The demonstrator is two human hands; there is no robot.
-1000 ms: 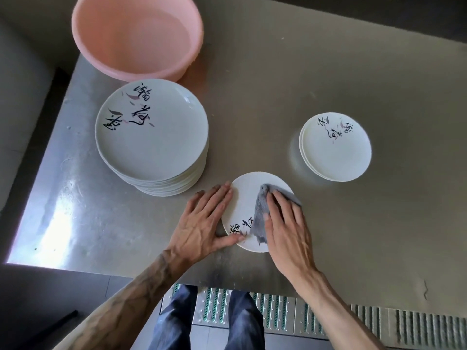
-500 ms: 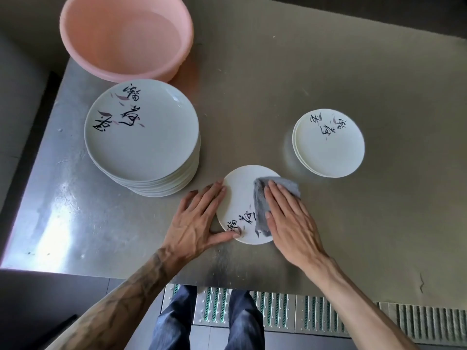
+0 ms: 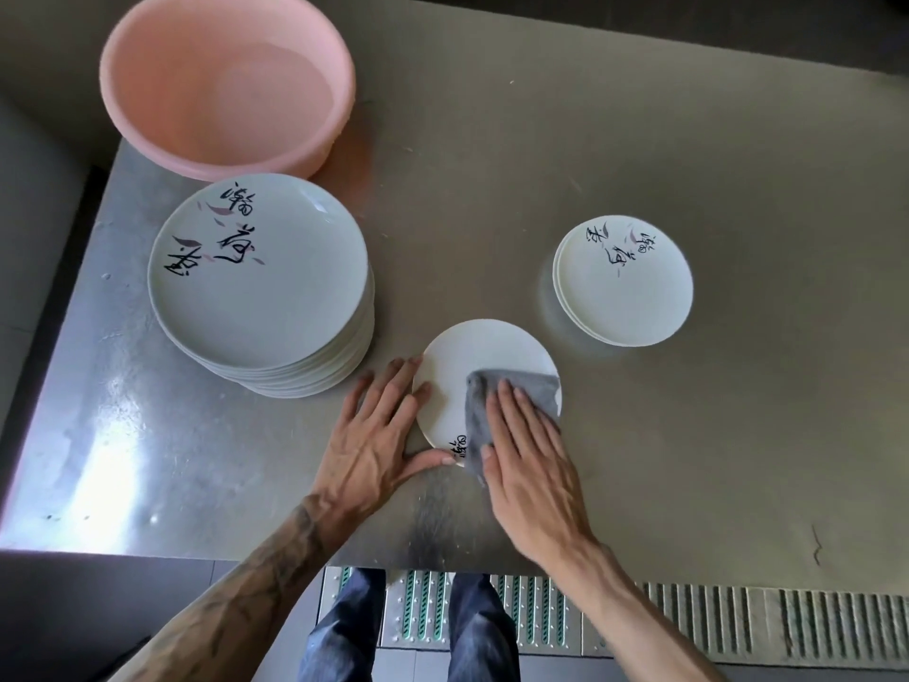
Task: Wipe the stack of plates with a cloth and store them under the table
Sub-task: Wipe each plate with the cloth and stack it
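Two hands, fingers straight: left hand on plate, right hand on cloth; tall stack, basin nearby.

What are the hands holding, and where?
Nothing is gripped. Left hand braces the small plate at its left rim; right hand presses the cloth flat onto it.

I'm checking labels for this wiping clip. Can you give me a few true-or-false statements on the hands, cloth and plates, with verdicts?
1. The right hand presses a grey cloth flat on the single plate. True.
2. The tall stack stands left of that plate, near the pink basin. True.
3. The left hand grips the basin's rim. False: it rests with straight fingers against the single plate's left edge.
4. The small stack on the right is higher than the tall stack. False: it is clearly lower, only a few plates.
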